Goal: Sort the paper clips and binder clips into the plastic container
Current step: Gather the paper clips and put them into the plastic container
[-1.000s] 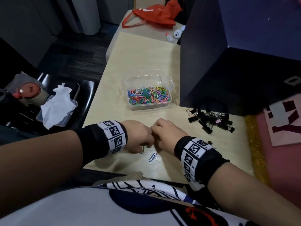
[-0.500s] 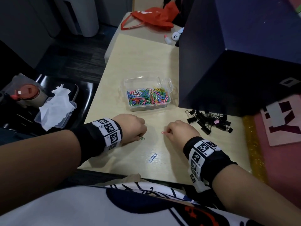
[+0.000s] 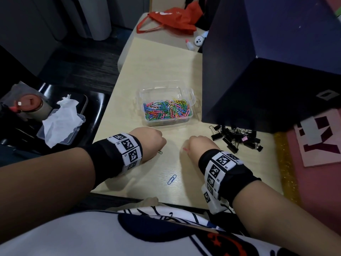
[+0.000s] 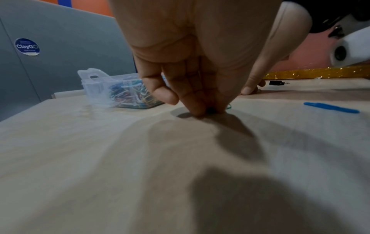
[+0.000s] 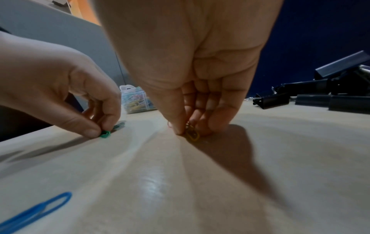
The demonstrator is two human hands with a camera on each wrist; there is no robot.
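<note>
On the surface (image 3: 151,74), the left hand (image 3: 149,143) pinches a green paper clip (image 5: 105,134). The right hand (image 3: 201,146) has its fingers (image 5: 178,125) curled on a red paper clip (image 3: 185,149), perhaps a yellow one too. A blue paper clip (image 3: 172,179) lies between the wrists, the plastic container (image 3: 167,106) beyond, binder clips (image 3: 238,139) right.

Red bag (image 3: 171,20) far end; tissue (image 3: 60,119) left (in tray).

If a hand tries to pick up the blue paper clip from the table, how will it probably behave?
The blue paper clip lies flat on the smooth, glossy table, so it will probably slide before fingertips catch an edge. It looks like thin wire, so likely very light and stiff, unlikely to roll.
</note>
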